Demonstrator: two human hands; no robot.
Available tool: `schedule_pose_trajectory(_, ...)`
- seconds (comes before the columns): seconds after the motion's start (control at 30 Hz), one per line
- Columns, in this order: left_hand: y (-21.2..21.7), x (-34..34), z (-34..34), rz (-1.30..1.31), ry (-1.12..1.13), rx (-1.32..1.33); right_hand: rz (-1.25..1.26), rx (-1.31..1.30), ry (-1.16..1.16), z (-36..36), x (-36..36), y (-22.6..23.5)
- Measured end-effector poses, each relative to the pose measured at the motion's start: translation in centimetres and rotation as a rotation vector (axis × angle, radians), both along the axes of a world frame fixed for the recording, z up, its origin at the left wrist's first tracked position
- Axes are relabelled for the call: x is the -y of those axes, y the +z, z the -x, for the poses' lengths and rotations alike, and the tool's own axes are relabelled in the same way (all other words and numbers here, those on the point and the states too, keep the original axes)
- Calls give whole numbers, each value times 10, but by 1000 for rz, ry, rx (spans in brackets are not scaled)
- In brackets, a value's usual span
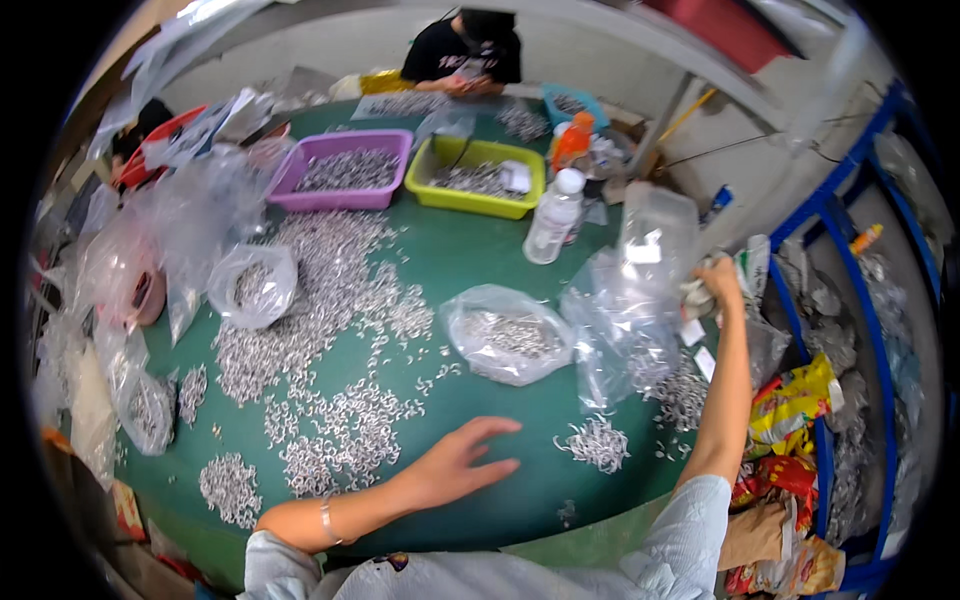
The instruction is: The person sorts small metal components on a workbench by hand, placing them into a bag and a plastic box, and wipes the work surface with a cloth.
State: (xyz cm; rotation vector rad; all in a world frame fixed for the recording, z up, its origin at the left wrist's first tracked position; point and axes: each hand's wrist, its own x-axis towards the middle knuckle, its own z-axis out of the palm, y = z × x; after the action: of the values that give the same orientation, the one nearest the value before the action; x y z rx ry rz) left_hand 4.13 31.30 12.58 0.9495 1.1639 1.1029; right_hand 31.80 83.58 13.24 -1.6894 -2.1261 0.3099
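Observation:
My left hand (455,465) hovers over the near part of the green table (500,430), its fingers apart and nothing in them. At the table's right edge my right hand (718,280) is closed on a crumpled pale cloth-like thing (696,297), partly hidden by the fingers. Small curved silvery pieces (345,435) lie loose in front of me, and a small pile (597,445) sits right of my left hand. Beyond that hand rests an opened clear plastic bag (470,352) with more pieces inside. A clear plastic container (657,225) and empty-looking bags (600,350) lie beside my right arm.
Purple (330,200) and yellow-green basins (470,197) of pieces stand at the back, beside a white bottle (552,218). Plastic bags (195,215) crowd the left. A blue shelf frame (860,260) borders the right. Across the table sits another person (465,55).

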Motion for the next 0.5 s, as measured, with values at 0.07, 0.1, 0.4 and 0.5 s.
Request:
schedule_pose_trajectory(0.07,0,44,27,-33,176,-90,-31,-95,81,64,-2,-13)
schedule_pose_trajectory(0.1,-9,57,34,-60,314,-178,100,-100,62,66,-23,-12)
schedule_pose_trajectory(0.4,-85,157,50,-2,1051,-757,-68,238,-66,112,-65,-43)
schedule_pose_trajectory(0.5,-90,159,47,67,1101,-607,-83,236,-68,100,-59,-33)
